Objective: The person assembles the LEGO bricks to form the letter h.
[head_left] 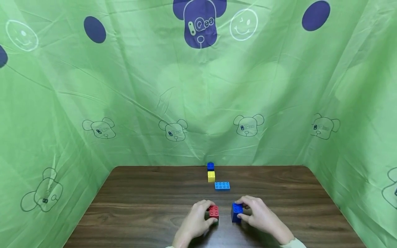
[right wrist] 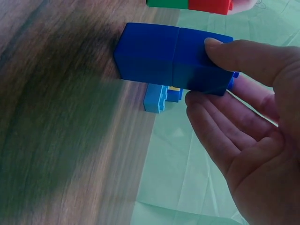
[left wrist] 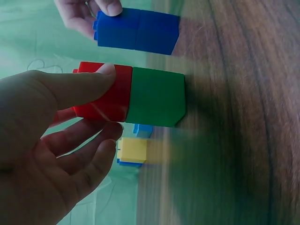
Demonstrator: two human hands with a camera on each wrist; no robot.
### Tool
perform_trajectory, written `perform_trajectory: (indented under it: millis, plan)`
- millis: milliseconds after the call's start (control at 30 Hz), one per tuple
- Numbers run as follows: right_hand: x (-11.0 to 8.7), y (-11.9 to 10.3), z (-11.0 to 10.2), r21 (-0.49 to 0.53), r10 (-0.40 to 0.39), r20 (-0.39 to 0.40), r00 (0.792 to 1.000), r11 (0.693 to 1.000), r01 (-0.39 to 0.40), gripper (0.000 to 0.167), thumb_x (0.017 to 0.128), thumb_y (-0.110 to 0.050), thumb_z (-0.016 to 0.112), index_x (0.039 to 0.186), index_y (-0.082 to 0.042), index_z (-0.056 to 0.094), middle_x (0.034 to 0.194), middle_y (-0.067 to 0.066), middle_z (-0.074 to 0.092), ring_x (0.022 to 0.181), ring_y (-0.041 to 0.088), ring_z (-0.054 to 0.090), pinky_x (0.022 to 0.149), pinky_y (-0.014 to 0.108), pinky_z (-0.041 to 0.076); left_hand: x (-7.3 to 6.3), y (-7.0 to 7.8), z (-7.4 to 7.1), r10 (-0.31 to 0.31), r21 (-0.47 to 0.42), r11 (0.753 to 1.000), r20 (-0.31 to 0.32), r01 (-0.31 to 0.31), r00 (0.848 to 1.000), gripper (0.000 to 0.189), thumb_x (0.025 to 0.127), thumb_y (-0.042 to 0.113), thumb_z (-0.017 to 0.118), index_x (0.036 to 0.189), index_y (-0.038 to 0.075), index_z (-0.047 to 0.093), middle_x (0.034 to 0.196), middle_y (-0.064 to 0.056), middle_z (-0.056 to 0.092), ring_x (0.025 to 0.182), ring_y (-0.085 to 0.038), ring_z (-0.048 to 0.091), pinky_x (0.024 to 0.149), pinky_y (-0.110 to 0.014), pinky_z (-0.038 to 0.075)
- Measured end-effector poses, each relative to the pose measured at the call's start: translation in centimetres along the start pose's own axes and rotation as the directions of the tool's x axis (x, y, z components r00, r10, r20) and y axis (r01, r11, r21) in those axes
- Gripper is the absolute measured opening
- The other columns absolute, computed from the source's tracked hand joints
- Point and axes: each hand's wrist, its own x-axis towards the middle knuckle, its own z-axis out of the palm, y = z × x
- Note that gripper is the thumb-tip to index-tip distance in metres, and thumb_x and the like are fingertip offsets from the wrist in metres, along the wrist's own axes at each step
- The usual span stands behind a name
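Observation:
My left hand (head_left: 197, 217) pinches a red toy brick (left wrist: 119, 89) between thumb and fingers. That red brick is joined on top of a green brick (left wrist: 157, 97), which stands at the wooden surface. To the right, my right hand (head_left: 260, 214) pinches the upper of two stacked dark blue bricks (right wrist: 204, 58); the lower blue brick (right wrist: 146, 51) is at the tabletop. Both stacks are upright, side by side with a small gap between them in the head view. Studs show on top of the red brick and of the upper blue one.
Farther back on the brown wooden table (head_left: 139, 193) lies a light blue brick (head_left: 222, 186), eight-studded and flat. Behind it stand a yellow brick (head_left: 211, 176) and another dark blue brick (head_left: 210, 166), near the back edge. Green printed cloth (head_left: 204, 144) encloses the table's back and sides.

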Motion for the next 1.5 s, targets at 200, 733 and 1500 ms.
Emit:
perform_trajectory:
  millis: [200, 733, 1500]
  plan:
    - [0.1, -0.2, 0.0, -0.003, 0.019, 0.027, 0.999, 1.000, -0.019, 0.030, 0.082, -0.011, 0.083, 0.108, -0.010, 0.069, 0.105, 0.005, 0.073, 0.089, 0.019, 0.072, 0.074, 0.036, 0.061, -0.1, 0.2, 0.3, -0.021, -0.016, 1.000, 0.001, 0.021, 1.000, 0.033, 0.084, 0.024, 0.083, 0.113, 0.019, 0.069, 0.107, 0.006, 0.069, 0.103, -0.020, 0.065, 0.084, -0.033, 0.053]
    - [0.4, -0.2, -0.1, 0.052, 0.093, 0.144, 0.985, 0.994, -0.101, 0.032, 0.086, -0.010, 0.079, 0.111, -0.015, 0.060, 0.110, 0.011, 0.073, 0.098, 0.030, 0.073, 0.078, 0.040, 0.061, 0.1, -0.1, 0.9, -0.057, 0.056, 0.997, -0.021, 0.058, 0.998, 0.037, 0.077, 0.026, 0.088, 0.108, 0.017, 0.069, 0.103, 0.004, 0.072, 0.094, -0.014, 0.064, 0.079, -0.033, 0.052]
    - [7.6, -1.6, -6.0, -0.136, 0.041, 0.036, 0.998, 0.990, -0.036, 0.067, 0.086, -0.049, 0.078, 0.138, -0.013, 0.059, 0.134, 0.006, 0.064, 0.119, 0.028, 0.064, 0.097, 0.050, 0.053, 0.4, -0.5, 1.1, -0.047, 0.103, 0.993, -0.036, 0.051, 0.998, 0.033, 0.073, 0.027, 0.092, 0.093, 0.020, 0.067, 0.086, 0.011, 0.069, 0.074, 0.000, 0.056, 0.062, -0.023, 0.043]
